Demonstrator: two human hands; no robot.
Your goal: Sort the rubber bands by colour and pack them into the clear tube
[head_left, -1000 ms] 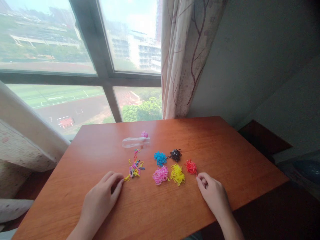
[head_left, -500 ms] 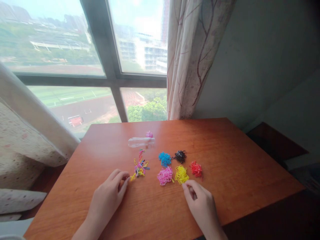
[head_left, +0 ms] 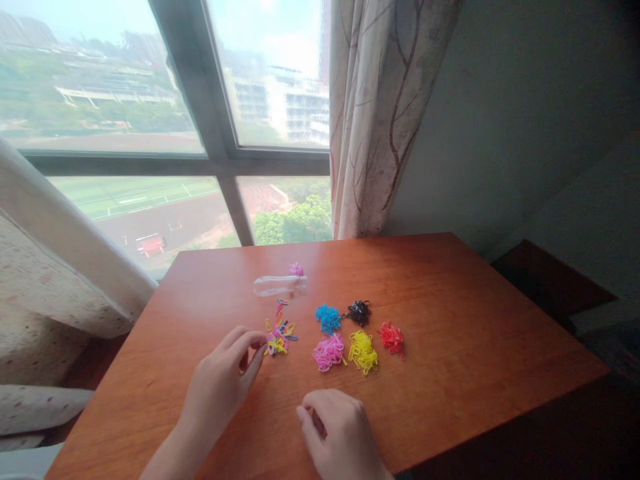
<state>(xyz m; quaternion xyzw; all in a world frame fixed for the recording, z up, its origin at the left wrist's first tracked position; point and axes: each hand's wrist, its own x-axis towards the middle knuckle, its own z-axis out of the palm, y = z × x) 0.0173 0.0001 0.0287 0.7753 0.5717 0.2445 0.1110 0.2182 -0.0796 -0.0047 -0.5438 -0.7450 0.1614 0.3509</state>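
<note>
Head view: right hand (head_left: 343,427) withdrawn from yellow bands (head_left: 364,352), both hands' fingers (head_left: 251,338) pressed together.

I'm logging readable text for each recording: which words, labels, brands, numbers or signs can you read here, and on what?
None can be read.
Clear container: no lettering can be made out.
Mixed pile: none visible.
Red object outside: too small and blurred to tell.

likely a room in a home: a branch-patterned curtain (head_left: 383,120) at upper centre, a wooden table (head_left: 445,320) across the lower half, and a window (head_left: 219,163) at upper left looking down on a sports field (head_left: 133,199).
</note>
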